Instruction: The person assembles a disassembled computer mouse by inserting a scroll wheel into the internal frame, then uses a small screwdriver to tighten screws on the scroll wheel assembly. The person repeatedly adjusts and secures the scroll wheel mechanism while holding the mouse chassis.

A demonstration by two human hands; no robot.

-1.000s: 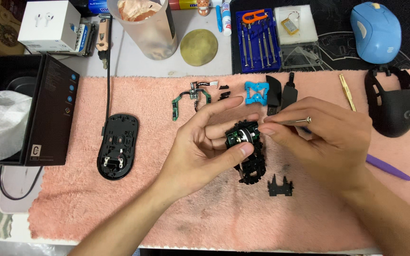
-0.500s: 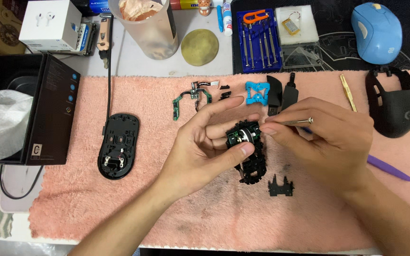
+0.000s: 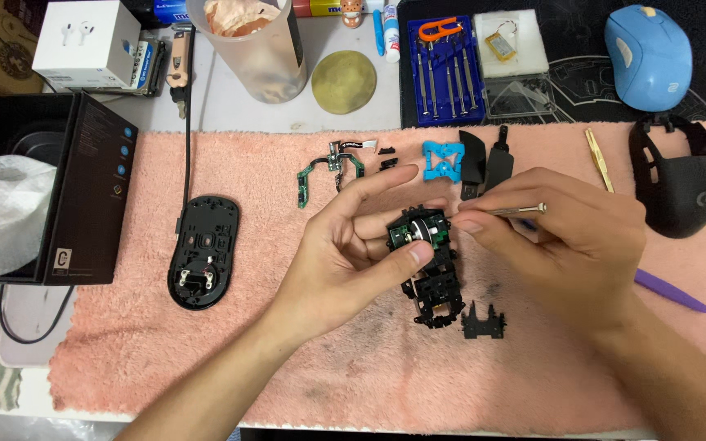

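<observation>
Midway across the pink towel [image 3: 124, 359], left hand [image 3: 345, 253] fingers pinched the black mouse frame [image 3: 431, 269]; right hand [image 3: 565, 237] fingers pinched a screwdriver [image 3: 512, 210].

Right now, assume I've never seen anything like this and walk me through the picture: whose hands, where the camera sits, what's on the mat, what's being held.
There is no machine here. A camera worn on a person's head looks down at their own two bare hands over a pink mat. The left hand grips a black inner mouse frame with a small green circuit board. The right hand holds a thin metal screwdriver, its tip at that frame. On the mat lie a black mouse base, a loose green circuit strip, a blue plastic part and a black top shell. Behind the mat sit a blue screwdriver set and a whole blue mouse.
</observation>
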